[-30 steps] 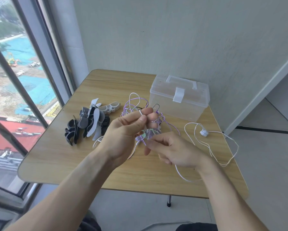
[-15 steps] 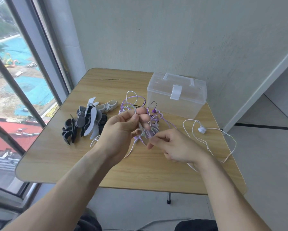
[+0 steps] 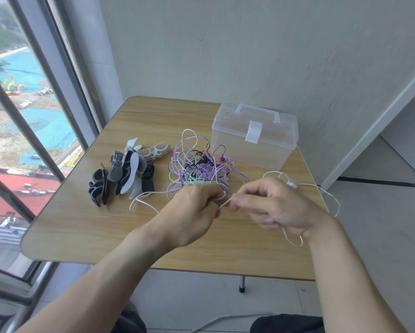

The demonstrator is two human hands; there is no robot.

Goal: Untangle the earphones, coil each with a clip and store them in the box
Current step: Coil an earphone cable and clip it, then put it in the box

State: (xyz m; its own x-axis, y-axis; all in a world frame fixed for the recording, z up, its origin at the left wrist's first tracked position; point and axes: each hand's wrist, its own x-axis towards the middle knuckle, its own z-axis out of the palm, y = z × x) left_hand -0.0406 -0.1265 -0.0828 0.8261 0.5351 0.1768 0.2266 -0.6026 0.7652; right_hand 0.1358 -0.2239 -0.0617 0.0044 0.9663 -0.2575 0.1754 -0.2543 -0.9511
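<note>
On the table (image 3: 81, 227), left of the shut box (image 3: 254, 140), lies the earphone tangle (image 3: 196, 167) (purple, green, black), clips (image 3: 127, 171) farther left. My left hand (image 3: 192, 212) grips its near edge; my right hand (image 3: 273, 207) pinches a white cord (image 3: 225, 203).

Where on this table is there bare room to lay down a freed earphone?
Bare wood shows on the table along the near left edge, in front of the pile of clips, and at the far side behind the clips, left of the box. The middle is crowded by the tangle of earphones, and a white cable trails over the right edge.
</note>
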